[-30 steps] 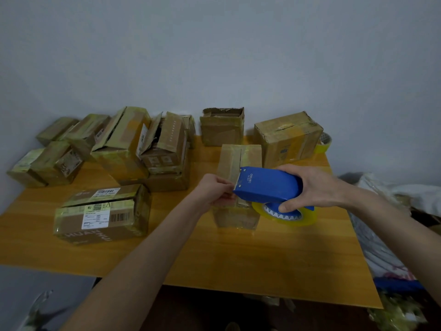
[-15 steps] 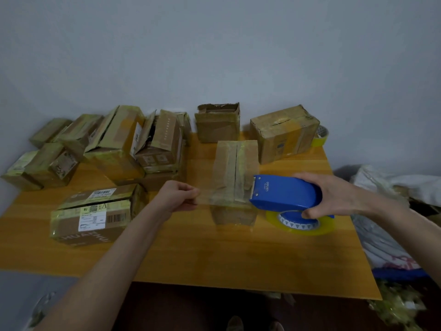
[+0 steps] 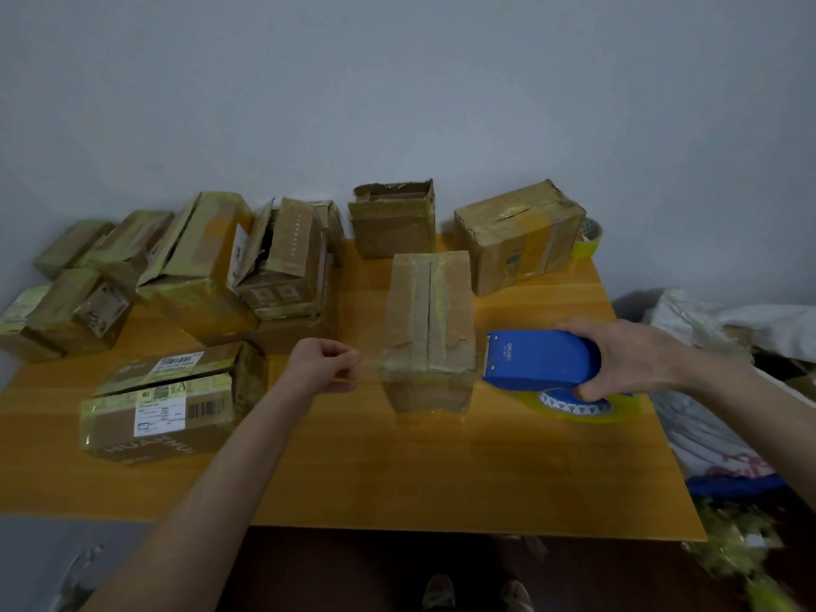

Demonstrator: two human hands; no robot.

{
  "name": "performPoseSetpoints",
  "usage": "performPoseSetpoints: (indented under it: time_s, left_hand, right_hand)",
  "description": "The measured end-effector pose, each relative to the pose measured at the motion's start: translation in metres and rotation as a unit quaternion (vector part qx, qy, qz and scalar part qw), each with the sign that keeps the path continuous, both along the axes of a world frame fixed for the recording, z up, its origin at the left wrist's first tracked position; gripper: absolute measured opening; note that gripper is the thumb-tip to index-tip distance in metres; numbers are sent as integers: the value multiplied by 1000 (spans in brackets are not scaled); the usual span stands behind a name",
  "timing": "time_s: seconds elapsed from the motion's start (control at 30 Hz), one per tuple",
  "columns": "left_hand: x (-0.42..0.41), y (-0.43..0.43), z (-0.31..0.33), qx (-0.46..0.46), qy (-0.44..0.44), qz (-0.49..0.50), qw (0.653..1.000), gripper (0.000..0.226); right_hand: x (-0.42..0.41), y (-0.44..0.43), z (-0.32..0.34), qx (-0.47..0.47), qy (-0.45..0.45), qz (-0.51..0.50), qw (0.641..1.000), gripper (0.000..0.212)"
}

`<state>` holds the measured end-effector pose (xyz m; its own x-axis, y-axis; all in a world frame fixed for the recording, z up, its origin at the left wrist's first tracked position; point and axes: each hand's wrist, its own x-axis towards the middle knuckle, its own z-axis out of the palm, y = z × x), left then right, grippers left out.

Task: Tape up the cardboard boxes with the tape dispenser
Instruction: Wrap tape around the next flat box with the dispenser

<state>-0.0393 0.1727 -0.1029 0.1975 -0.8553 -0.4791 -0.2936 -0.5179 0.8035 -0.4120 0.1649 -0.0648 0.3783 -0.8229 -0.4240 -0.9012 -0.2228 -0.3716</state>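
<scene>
beside box [image 3: 428,320] — left hand [image 3: 319,368] pinches tape [image 3: 369,373], right hand [image 3: 636,360] grips dispenser [image 3: 538,360].

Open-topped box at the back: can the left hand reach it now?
Probably not yet: the left hand pinches tape stretched from the tape dispenser. The table strip toward the open-topped box looks free otherwise.

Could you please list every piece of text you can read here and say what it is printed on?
"HUAZHU": front of the labelled cardboard box, near left.
"A": small sticker on the same box.
"deli": top of the blue tape dispenser; the smaller line beside it is unreadable.
White shipping label, barcodes and prints on the other boxes: too small or blurred.
</scene>
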Motion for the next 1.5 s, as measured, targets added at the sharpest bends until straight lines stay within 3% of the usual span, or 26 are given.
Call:
performPoseSetpoints:
  time_s: [0.17, 0.4, 0.47, 0.5, 0.57, 0.63, 0.7, 0.77, 0.87, 1.0, 1.5]
  left_hand:
    - [-6, -2, -13, 13, 0, 2, 1000, 11]
    - [-16, 0, -38, 51, 18, 6, 999, 33]
    - [-16, -2, -40, 62, -21, -14, 998, 52]
    - [-12, -3, -42, 74, -83, -49, 993, 64]
    - [-1, -2, -45, 82, -232, -131, 960, 80]
    - [1, 6, -44, -19, -340, -146, 929, 69]
    - [-19, 20, -34, -207, -362, -157, 895, 50]
    - [-55, 32, -22, -290, -352, -255, 853, 47]
    - [-98, 36, -28, -252, -412, -409, 774, 55]
    - [-96, 29, -52, -219, -493, -439, 718, 66]
    - [-92, 27, -56, -248, -477, -438, 720, 65]
  right_hand:
    - [3, -6, -14, 29, 36, 6, 999, 71]
    - [19, -9, -29, 85, 33, -3, 996, 71]
    - [19, -9, -33, 85, 36, -4, 996, 74]
    - [20, -7, -34, 77, 41, -2, 996, 74]
    - [20, -5, -35, 49, 50, 2, 998, 74]
    - [20, -3, -37, 35, 39, 1, 999, 74]
    - [18, -2, -40, 40, 5, -9, 999, 76]
    - [18, 0, -40, 39, -21, -15, 999, 77]
    - [19, 1, -38, 2, -25, -5, 1000, 81]
    - [12, 0, -37, -9, -21, 1, 1000, 82]
    - [-26, -1, -52, 39, -55, -18, 998, 87]
